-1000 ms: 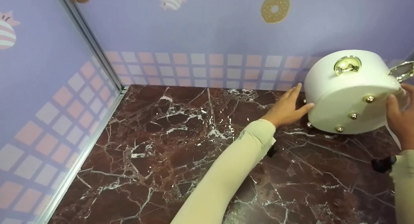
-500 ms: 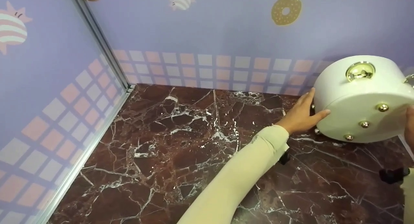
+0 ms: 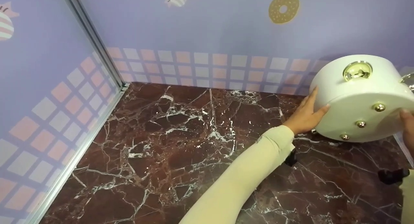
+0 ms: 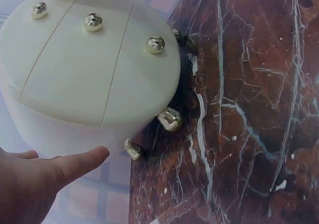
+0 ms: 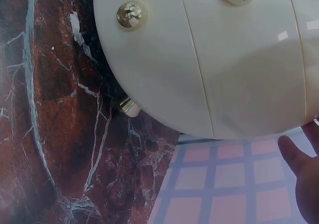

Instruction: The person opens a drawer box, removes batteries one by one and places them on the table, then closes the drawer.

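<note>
A small white rounded drawer cabinet [image 3: 343, 111] stands near the back wall at the right, with gold knobs [image 3: 361, 123] down its front. In the left wrist view, seams divide that front into panels, and short gold feet [image 4: 171, 118] show beneath. My left hand [image 3: 304, 117] lies along the cabinet's left side, fingers extended and thumb by the front edge. At the opposite side is my right hand [image 3: 409, 127], thumb tip against the front; its other fingers are cut off by the head view's edge. In the right wrist view its thumb extends by the cabinet's edge.
A brown marbled tabletop [image 3: 181, 143] spreads to the left and front. Behind it rises a lilac wall [image 3: 226, 26] with printed tiles, meeting a left panel at a metal strip [image 3: 93, 39]. A gold cup-shaped fitting [image 3: 357, 70] sits on the cabinet's curved side.
The head view has shifted a little, so the cabinet appears farther right. My left hand has come closer in against the cabinet's side. The right hand stays at the other side.
</note>
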A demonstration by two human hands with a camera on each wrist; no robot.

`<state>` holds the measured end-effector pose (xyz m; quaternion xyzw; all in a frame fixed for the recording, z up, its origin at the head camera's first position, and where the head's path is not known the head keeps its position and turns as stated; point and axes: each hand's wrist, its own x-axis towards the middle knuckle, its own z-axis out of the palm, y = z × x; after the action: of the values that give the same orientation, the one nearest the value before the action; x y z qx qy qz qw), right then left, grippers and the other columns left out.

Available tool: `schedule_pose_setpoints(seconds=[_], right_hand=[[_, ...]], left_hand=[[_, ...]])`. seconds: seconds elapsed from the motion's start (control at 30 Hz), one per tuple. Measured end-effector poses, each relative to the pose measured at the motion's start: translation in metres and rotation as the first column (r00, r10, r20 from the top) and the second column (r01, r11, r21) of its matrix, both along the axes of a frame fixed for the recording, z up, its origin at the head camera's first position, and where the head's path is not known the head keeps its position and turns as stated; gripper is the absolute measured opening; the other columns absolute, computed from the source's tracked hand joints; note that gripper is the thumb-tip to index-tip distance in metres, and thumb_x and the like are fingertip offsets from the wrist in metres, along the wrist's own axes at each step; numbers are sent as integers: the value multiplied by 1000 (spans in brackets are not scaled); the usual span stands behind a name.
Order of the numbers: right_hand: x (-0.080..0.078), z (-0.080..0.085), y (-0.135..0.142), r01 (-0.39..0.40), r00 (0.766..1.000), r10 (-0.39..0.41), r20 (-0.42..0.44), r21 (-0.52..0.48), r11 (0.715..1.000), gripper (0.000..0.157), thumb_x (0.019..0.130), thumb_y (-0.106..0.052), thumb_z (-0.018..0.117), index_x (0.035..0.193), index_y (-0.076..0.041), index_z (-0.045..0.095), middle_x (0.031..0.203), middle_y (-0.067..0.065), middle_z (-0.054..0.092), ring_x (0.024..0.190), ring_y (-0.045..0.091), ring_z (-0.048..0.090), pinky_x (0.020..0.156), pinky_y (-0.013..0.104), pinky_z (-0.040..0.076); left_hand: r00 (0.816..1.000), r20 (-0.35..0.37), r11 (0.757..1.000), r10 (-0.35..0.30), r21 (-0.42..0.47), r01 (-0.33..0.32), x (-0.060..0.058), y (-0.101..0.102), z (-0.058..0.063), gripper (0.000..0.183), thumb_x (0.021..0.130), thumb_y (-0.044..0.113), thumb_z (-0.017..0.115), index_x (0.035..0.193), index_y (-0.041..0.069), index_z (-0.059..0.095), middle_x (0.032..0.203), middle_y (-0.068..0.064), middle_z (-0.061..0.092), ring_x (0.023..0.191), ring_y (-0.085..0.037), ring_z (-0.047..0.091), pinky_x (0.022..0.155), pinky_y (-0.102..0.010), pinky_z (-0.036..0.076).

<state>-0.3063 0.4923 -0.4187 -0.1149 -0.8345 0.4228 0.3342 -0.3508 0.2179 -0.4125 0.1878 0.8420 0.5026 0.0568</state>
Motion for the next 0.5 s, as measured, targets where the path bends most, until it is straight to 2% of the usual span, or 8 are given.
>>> schedule_pose_setpoints(seconds=[0.17,0.2,0.27,0.33,0.43,0.5], right_hand=[[1,5,-2,-59,998,62,18,-143,988,41,98,-13,50,138,-17,50,109,-24,50,109,-3,47,107,16,32],[1,5,-1,-60,998,63,14,-151,987,42,97,-11,52,139,-16,50,109,-22,51,110,-1,48,106,16,34],[2,5,0,-46,997,58,57,-191,980,43,97,-12,53,139,-19,49,117,-19,51,117,3,48,109,17,34],[2,5,2,-35,993,57,108,-192,981,51,97,-14,54,145,-21,42,132,-7,51,125,8,47,112,20,34],[3,6,5,-25,979,59,196,-175,984,60,97,-21,54,151,-28,30,148,1,40,132,10,42,112,21,35],[5,6,7,-46,974,76,212,-141,989,62,97,-23,54,152,-28,27,148,2,39,128,11,45,102,17,43]], left_hand=[[1000,-9,1000,-22,-13,22,-1,11,-2,68,101,49,41,154,41,-1,162,4,18,145,-16,28,117,-33,30],[1000,-10,1000,-21,-17,21,-2,12,-3,67,101,48,40,154,42,-1,162,5,18,146,-15,26,118,-32,29],[1000,-4,1000,-18,-17,17,-3,16,-5,65,102,46,39,154,44,0,162,6,17,147,-14,24,118,-31,28],[1000,-1,1000,-13,-22,13,-4,19,-7,64,102,45,39,153,46,0,162,6,17,146,-14,25,118,-31,28],[1000,-3,1000,1,-16,-2,-6,23,-9,62,103,43,39,152,48,3,163,1,16,146,-16,25,117,-34,30],[1000,-5,1000,6,-18,-6,-7,25,-11,61,103,42,39,152,50,4,163,0,15,148,-15,22,117,-35,30]])
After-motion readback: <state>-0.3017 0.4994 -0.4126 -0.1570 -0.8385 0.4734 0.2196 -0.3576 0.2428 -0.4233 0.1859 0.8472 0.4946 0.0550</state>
